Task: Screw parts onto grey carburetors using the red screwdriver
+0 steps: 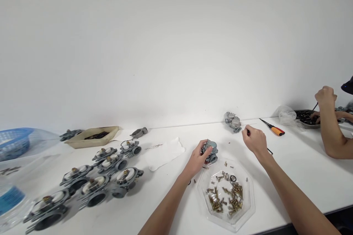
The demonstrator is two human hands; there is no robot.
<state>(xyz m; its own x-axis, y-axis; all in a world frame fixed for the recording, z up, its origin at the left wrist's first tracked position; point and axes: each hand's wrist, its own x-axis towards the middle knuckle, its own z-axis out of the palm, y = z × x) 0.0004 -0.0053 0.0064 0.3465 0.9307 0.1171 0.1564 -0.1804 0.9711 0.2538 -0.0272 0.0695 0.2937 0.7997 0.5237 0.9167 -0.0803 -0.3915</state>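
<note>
My left hand point(199, 156) is closed around a small grey metal carburetor point(211, 147) standing on the white table. My right hand point(255, 141), in a fist to the right of it, grips a screwdriver point(248, 132); a bit of dark red handle shows at the fingers and a thin dark shaft pokes out behind the wrist. Just in front of the carburetor lies a clear octagonal plastic tray point(248, 214) with many brass-coloured screws point(235, 194) and a black O-ring point(233, 178). A few loose screws lie around the tray.
Open carburetors point(95, 185) with white floats stand in rows at left, near a beige tray point(113, 134), a blue basket point(16, 143) and white paper point(167, 152). Two assembled carburetors point(233, 122) and screwdrivers point(273, 128) lie by the wall. A co-worker's arm point(332, 132) works over a dark tray at right.
</note>
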